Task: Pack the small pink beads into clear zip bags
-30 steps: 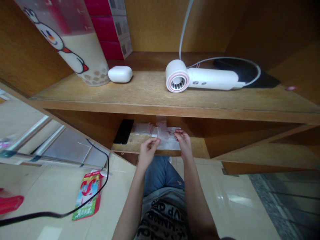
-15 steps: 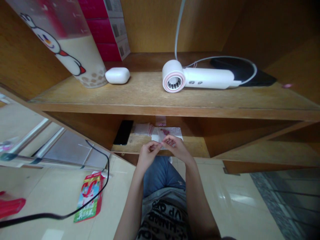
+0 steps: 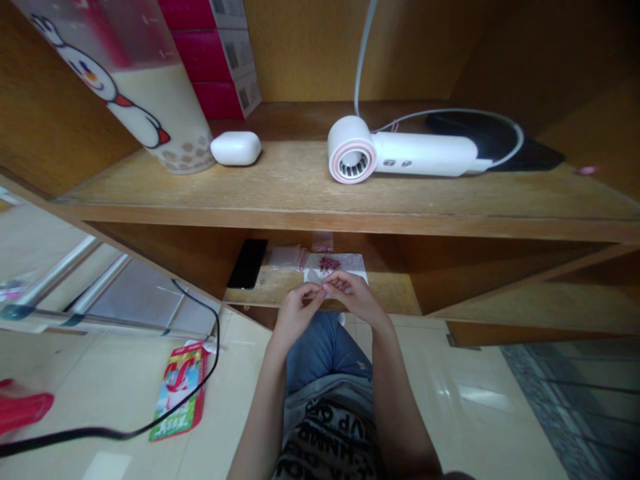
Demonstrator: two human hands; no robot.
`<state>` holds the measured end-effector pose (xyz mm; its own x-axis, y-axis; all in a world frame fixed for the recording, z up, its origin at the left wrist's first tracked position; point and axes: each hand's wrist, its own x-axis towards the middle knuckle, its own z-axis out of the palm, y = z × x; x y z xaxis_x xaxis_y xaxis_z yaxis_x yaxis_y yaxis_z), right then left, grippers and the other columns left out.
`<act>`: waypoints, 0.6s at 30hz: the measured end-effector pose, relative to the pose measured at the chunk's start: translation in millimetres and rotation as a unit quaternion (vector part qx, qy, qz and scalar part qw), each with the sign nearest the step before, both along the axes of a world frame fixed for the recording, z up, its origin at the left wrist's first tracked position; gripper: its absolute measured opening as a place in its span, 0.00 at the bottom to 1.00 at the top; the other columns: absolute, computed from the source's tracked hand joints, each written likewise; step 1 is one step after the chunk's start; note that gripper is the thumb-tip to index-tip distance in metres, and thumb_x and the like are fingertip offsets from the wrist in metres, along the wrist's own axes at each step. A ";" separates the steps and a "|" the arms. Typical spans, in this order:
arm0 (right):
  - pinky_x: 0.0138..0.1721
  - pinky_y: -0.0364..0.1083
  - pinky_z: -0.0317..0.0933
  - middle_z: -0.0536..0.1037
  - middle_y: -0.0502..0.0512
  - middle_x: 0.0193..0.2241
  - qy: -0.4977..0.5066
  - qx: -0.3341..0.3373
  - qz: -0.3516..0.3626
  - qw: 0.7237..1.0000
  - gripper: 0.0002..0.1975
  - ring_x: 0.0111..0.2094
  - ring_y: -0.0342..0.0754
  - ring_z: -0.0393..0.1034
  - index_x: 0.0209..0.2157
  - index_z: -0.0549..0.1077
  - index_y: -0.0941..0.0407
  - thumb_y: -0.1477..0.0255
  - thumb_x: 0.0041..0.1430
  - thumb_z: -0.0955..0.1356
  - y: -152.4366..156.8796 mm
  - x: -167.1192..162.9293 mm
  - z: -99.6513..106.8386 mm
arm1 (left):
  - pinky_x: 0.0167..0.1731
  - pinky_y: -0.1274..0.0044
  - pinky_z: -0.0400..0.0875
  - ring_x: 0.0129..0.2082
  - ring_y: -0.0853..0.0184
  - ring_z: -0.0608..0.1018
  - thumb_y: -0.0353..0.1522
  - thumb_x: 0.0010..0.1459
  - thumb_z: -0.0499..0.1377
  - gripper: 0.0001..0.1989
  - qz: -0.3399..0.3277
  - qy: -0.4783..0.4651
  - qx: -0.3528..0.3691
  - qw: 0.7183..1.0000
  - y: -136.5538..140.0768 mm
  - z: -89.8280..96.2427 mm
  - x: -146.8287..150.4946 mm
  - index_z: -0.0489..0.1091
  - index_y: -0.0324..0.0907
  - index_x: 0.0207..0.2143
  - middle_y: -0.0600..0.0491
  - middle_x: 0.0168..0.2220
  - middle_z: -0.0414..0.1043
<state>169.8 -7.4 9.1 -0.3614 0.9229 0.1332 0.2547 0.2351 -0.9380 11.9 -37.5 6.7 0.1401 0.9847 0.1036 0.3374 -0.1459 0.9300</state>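
Both hands meet over the lower shelf, fingertips pinched close together. My left hand (image 3: 299, 308) is closed, thumb against fingers, on what looks like a small clear plastic bag (image 3: 313, 275). My right hand (image 3: 356, 297) pinches at the same spot from the other side; the fingers hide most of what is between them. Just beyond the fingertips, a small pile of dark red beads (image 3: 329, 264) lies on a white sheet (image 3: 354, 263). To its left is a flat clear zip bag (image 3: 285, 258), and behind it another small packet (image 3: 323, 241) with pinkish bits.
A black phone (image 3: 247, 264) lies at the lower shelf's left. The upper shelf (image 3: 290, 193) overhangs, carrying a milk tea cup (image 3: 175, 127), a white earbud case (image 3: 236, 148) and a white hair dryer (image 3: 425, 153). A black cable (image 3: 190, 393) crosses over a colourful packet (image 3: 179, 393) on the floor.
The beads now show as a wider, rounder pile on the sheet, where before they formed a narrow patch. The hands keep nearly the same place and pinch. The view has shifted slightly.
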 end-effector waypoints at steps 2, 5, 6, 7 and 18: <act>0.30 0.42 0.59 0.75 0.50 0.28 -0.017 0.007 -0.001 1.000 0.07 0.30 0.44 0.68 0.31 0.72 0.54 0.65 0.54 0.66 -0.7 -1.4 1.1 | 0.33 0.78 0.66 0.30 0.68 0.73 0.35 0.55 0.54 0.10 0.004 0.043 0.018 0.999 -1.5 1.2 -0.2 0.72 0.41 0.28 0.53 0.28 0.73; 0.30 0.42 0.59 0.75 0.49 0.26 -0.035 0.013 0.003 0.999 0.08 0.29 0.43 0.68 0.29 0.72 0.54 0.64 0.53 0.66 -1.1 -2.7 1.6 | 0.32 0.77 0.65 0.29 0.67 0.73 0.34 0.55 0.53 0.09 0.004 0.096 0.027 0.995 -3.3 1.2 -0.4 0.71 0.41 0.27 0.52 0.27 0.72; 0.30 0.42 0.59 0.74 0.49 0.26 -0.038 0.012 0.007 0.999 0.08 0.29 0.43 0.68 0.29 0.72 0.54 0.64 0.53 0.66 -1.0 -2.7 1.5 | 0.31 0.78 0.65 0.29 0.67 0.73 0.33 0.54 0.53 0.08 0.004 0.103 0.027 0.994 -3.6 0.5 -0.5 0.70 0.40 0.26 0.52 0.27 0.72; 0.30 0.42 0.58 0.75 0.49 0.26 -0.040 0.012 0.012 0.999 0.08 0.29 0.44 0.68 0.28 0.72 0.54 0.65 0.54 0.66 -0.7 -2.6 1.1 | 0.30 0.78 0.65 0.28 0.68 0.73 0.33 0.54 0.54 0.08 0.004 0.105 0.025 0.994 -3.6 -0.5 -0.5 0.70 0.40 0.26 0.53 0.26 0.72; 0.29 0.41 0.57 0.72 0.49 0.25 0.024 -0.016 0.022 0.999 0.09 0.29 0.44 0.66 0.26 0.72 0.55 0.66 0.55 0.64 3.8 0.5 -4.8 | 0.30 0.79 0.65 0.28 0.69 0.72 0.37 0.54 0.55 0.11 -0.022 0.000 -0.014 1.000 -1.6 -0.4 -0.5 0.70 0.40 0.27 0.54 0.26 0.71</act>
<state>170.3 -3.6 4.3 -0.3964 0.9101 0.1211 0.2000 0.2143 -0.9561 11.4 -39.2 6.3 0.1831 0.9802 0.0753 0.3322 -0.1338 0.9337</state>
